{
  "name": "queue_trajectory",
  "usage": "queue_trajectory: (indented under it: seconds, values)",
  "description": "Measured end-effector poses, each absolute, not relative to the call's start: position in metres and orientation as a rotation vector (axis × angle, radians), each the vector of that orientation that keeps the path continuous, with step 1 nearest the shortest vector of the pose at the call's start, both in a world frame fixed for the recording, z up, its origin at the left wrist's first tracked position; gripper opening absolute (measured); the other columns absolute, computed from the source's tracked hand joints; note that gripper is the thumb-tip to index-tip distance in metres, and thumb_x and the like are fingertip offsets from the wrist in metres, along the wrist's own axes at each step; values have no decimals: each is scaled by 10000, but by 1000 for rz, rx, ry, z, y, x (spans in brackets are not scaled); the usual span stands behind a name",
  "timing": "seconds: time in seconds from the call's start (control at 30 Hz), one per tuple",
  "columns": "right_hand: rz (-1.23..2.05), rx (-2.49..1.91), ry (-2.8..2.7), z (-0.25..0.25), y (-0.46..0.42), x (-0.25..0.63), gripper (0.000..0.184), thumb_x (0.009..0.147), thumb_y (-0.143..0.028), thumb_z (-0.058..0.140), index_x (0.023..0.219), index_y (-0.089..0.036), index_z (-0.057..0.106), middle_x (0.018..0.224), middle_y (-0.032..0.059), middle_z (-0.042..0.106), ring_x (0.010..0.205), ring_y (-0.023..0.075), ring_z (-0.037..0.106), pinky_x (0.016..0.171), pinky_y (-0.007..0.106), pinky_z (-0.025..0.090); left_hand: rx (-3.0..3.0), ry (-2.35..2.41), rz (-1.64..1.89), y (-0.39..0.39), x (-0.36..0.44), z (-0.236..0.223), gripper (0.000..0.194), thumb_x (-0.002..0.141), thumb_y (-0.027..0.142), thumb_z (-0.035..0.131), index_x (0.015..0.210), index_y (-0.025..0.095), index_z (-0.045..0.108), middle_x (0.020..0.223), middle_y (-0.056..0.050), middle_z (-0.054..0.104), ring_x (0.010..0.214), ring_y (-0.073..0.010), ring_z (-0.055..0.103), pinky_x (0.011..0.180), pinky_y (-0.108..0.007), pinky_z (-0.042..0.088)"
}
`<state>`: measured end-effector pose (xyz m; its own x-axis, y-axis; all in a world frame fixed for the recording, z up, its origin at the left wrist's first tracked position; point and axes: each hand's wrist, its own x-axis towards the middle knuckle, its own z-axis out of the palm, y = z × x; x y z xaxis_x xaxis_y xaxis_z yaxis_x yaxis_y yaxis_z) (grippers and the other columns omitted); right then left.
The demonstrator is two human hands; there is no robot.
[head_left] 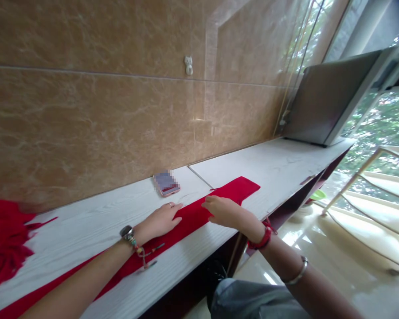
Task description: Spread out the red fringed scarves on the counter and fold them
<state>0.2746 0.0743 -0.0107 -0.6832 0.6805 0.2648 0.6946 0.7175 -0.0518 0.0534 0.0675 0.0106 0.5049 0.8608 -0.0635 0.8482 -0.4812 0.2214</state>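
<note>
A long red scarf (pixel 191 219) lies as a narrow folded strip along the white counter, running from the lower left to a squared end right of centre. My left hand (pixel 161 220) rests on the strip with its fingers stretched out and the thumb apart. Farther along, my right hand (pixel 224 212) has its fingers curled and drawn together on the cloth; the fingertips are partly hidden. At the far left is a bunched heap of red fringed fabric (pixel 6 239); whether it joins the strip cannot be seen.
Against the wall on the white counter (pixel 252 161) lies a phone (pixel 167 182). A large grey box-shaped appliance (pixel 329 97) stands at the far right end. A tiered rack (pixel 369 181) is on the floor beyond the counter's front edge. A small white cat figure (pixel 188 65) is on the tiled wall.
</note>
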Motion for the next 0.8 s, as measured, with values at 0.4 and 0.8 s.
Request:
queue_trajectory:
  seconds: [0.4,0.8]
  values:
    - [-385,-774,-2759,-22,67,268,191,861,-95,395,918,-156,567,813,51,568,736,154,521,650,262,388,2110,1367,151,113,64,14,253,625,311,550,786,129,620,690,-6,588,621,-135,496,541,-218,343]
    - [-484,-1041,-2605,-21,63,266,158,867,-131,414,841,-145,569,788,52,545,706,153,502,588,255,361,1800,1323,344,122,79,16,522,603,259,628,1092,89,561,661,-4,605,557,-120,508,490,-215,325]
